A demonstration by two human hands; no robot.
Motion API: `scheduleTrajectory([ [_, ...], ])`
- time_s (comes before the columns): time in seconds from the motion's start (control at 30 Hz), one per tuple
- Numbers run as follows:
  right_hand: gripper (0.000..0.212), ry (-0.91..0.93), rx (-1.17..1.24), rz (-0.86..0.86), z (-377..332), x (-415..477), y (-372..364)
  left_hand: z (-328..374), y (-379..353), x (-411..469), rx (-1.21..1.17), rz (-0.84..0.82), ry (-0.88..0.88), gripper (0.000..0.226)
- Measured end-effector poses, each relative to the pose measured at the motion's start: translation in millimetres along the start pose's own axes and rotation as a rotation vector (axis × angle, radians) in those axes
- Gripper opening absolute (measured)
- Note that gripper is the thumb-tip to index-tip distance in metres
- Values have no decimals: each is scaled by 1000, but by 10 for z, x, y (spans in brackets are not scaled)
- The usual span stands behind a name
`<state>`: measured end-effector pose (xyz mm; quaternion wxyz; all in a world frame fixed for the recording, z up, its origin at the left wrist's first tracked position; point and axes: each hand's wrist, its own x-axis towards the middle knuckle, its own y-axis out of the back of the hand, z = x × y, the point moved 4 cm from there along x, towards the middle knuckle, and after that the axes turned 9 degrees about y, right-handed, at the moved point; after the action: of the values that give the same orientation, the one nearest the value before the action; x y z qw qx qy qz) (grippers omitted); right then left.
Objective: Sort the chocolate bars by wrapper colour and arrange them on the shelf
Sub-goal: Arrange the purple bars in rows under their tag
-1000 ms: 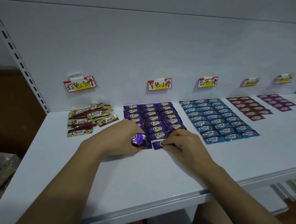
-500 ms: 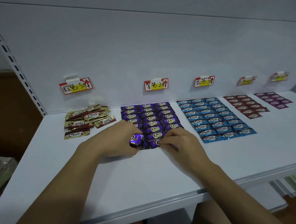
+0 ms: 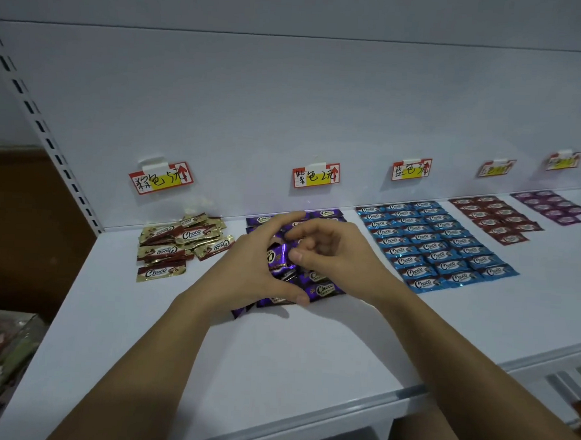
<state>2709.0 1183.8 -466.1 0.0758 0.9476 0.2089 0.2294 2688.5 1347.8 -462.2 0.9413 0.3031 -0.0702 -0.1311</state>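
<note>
Hands met at centre frame: the left hand (image 3: 253, 268) curled round a bunch of purple bars (image 3: 280, 258), and the right hand (image 3: 338, 252) pinched the topmost of them with thumb and forefinger. More purple wrappers lay beneath on the white shelf (image 3: 275, 353); gold-brown bars (image 3: 166, 250) were heaped at left, blue bars (image 3: 432, 240) in rows at right
</note>
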Motion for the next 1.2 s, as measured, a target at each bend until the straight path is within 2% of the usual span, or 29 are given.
scheduleTrajectory([
  [0.17,32,-70,251,-12,101,-24,30,28,109,-10,-139,92,-31,109],
  [0.27,29,-51,316,29,155,-41,70,48,121,-5,-212,103,-29,99],
  [0.47,26,2,302,172,144,-80,153,13,171,-15,-353,118,27,51],
  [0.67,23,3,307,160,139,-98,155,-7,153,-1,-374,131,74,37],
  [0.77,23,51,102,94,103,-125,104,33,110,-7,-367,155,55,31],
  [0.87,18,48,33,161,43,-155,187,54,58,2,-366,209,48,24],
  [0.93,9,80,-116,229,25,-232,367,24,10,12,-244,261,34,21],
  [1.0,6,75,-356,302,48,-365,573,16,-62,-5,67,268,-10,25],
  [1.07,8,26,-575,386,89,-538,731,82,-212,-37,347,185,-126,39],
  [1.13,11,-16,-704,445,116,-686,778,153,-368,-53,474,98,-205,46],
  [1.2,13,-58,-759,498,157,-770,778,177,-484,-44,556,61,-213,48],
])
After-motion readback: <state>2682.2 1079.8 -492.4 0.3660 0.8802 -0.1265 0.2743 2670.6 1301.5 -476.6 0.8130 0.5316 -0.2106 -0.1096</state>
